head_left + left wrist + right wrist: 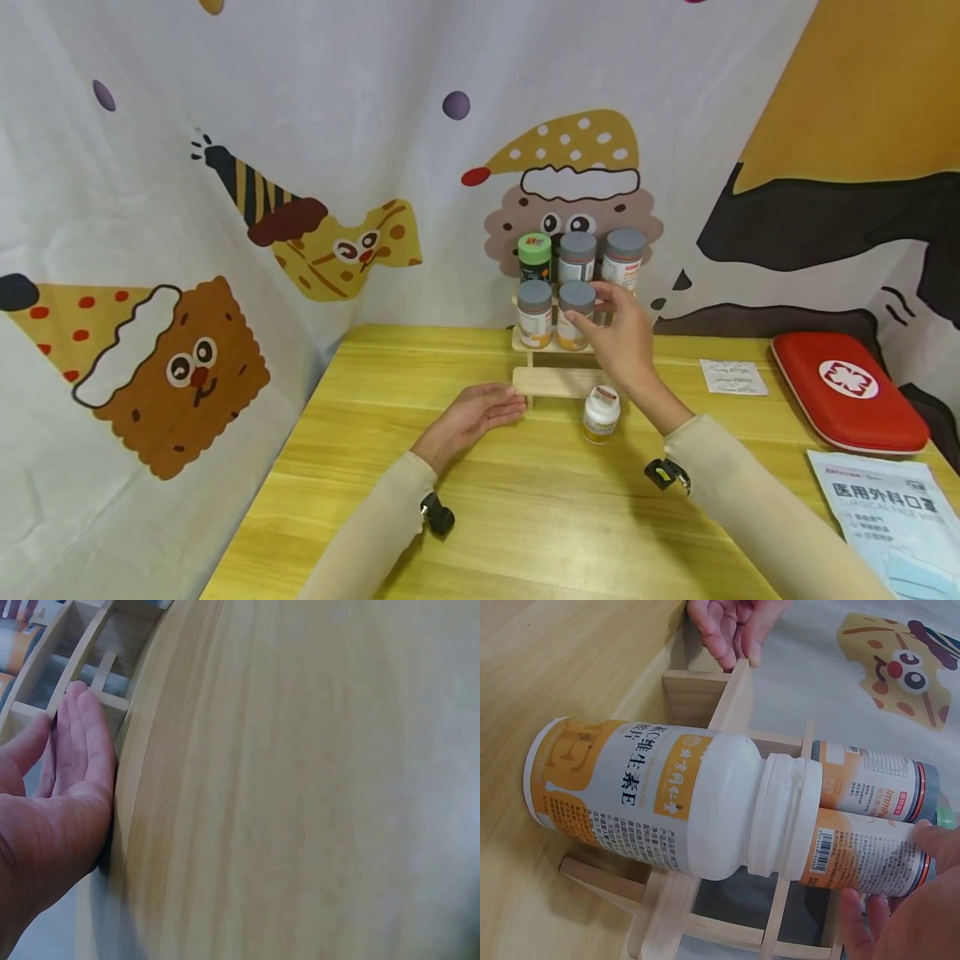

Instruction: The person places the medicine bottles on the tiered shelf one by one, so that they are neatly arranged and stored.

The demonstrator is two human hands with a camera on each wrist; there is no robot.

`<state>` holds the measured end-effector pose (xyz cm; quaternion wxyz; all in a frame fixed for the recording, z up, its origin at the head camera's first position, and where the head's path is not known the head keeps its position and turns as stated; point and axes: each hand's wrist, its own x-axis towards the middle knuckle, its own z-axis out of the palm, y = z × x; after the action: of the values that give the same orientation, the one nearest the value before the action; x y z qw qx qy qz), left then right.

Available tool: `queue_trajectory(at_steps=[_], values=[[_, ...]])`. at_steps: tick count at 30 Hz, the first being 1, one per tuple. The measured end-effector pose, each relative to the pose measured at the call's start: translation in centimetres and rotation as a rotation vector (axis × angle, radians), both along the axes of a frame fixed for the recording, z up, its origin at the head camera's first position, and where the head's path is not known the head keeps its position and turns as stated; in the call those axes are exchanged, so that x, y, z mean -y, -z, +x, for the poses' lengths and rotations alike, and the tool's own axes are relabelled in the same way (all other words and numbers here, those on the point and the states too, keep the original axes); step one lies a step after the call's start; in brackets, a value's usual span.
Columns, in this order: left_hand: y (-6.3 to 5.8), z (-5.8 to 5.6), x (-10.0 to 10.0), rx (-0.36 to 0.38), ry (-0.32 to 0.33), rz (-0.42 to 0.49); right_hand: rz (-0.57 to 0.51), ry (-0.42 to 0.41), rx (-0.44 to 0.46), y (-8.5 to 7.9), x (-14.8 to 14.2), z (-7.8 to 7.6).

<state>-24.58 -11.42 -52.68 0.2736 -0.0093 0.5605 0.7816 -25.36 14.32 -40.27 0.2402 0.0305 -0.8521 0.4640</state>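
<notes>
A stepped wooden rack (pixel 558 382) stands by the back wall. My left hand (pixel 480 414) is at the left end of its lowest step, and in the right wrist view that hand's thumb and fingers (pixel 751 654) pinch the corner of the board. With my right hand (pixel 624 333) I grip a grey-capped pill bottle (pixel 576 317) on the middle step, thumb in front. A matching bottle (pixel 535 315) stands just left of it. In front of the rack, a white pill bottle (pixel 601 415) is upright on the table.
On the top step are a green-capped bottle (pixel 535 257) and two grey-capped bottles (pixel 577 257). To the right lie a blister pack (pixel 733 377), a red first-aid case (pixel 832 417) and a face mask packet (pixel 885 517). A printed cloth (pixel 360 108) hangs behind the table (pixel 495 517).
</notes>
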Motion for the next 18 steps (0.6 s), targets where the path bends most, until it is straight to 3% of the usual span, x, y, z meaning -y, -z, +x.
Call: queue_trajectory(at_steps=[13,18], values=[[0.2,0.0,0.1,-0.007,0.009,0.001,0.016,-0.018,-0.020,0.2,-0.4,0.1],[0.1,0.0,0.2,-0.015,0.017,-0.003,-0.037,-0.037,-0.025,0.4,-1.2,0.6]])
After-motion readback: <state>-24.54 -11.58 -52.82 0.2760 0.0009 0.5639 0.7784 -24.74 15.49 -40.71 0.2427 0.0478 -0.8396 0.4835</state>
